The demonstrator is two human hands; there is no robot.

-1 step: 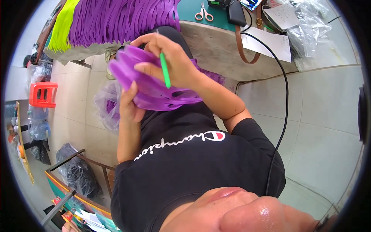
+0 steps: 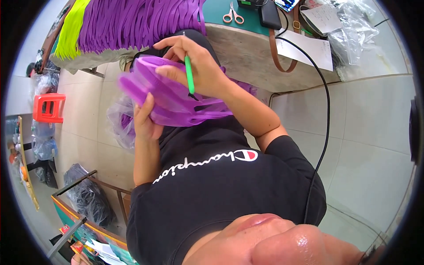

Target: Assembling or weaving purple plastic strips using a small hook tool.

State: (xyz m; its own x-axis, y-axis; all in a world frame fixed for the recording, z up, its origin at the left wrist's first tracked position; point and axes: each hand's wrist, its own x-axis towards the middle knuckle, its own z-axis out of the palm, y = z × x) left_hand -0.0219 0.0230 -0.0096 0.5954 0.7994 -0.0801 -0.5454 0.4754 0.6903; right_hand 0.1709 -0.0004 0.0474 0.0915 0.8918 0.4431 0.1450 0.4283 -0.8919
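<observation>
A fan of thin, translucent purple strips [image 2: 176,101] is spread in front of my chest, over my lap. My left hand [image 2: 148,117] closes on the strips at their near left edge, thumb on top. Above them my right hand [image 2: 192,64] holds a slim green pen-shaped tool [image 2: 189,75] against its fingers, the thin tip pointing away from me and the dark end toward me. Its thumb lies at the far edge of the strips and the index finger stretches beyond. The far left end of the strips is blurred.
Purple strips [image 2: 141,22] and yellow-green strips [image 2: 70,31] hang over the table edge. Pink-handled scissors [image 2: 232,17], a black box-shaped device [image 2: 270,17] and a brown strap [image 2: 277,57] lie rightward. A black cable [image 2: 327,101] runs down my right side. A red stool [image 2: 49,108] stands left.
My right hand and the green tool have shifted slightly. The left end of the purple strips has swung a little left and toward me; my left hand keeps its grip.
</observation>
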